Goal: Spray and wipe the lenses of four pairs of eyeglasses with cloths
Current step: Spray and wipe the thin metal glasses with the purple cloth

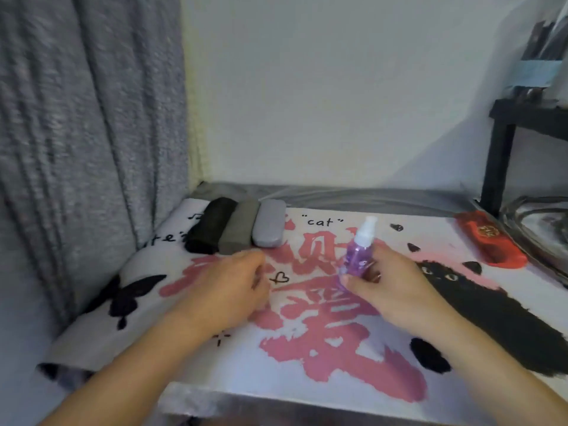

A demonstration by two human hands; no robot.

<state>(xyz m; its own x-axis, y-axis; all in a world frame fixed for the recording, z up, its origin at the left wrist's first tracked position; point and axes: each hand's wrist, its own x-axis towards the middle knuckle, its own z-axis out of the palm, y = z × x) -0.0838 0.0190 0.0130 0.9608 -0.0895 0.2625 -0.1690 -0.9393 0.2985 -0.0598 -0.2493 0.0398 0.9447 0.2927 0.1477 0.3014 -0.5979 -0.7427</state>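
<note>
Fingers of the right hand [396,290] curl round a purple spray bottle [358,253], upright over the middle of the printed mat [322,348]. The left hand [227,287] rests loosely curled on the mat, holding nothing visible. Three closed cases [236,230] lie touching side by side at the mat's far left corner, a red case [491,241] at the far right. No eyeglasses or cloths show yet; spraying now would likely only wet the mat.

Purple spray bottle [358,253], red case [488,239]
</note>
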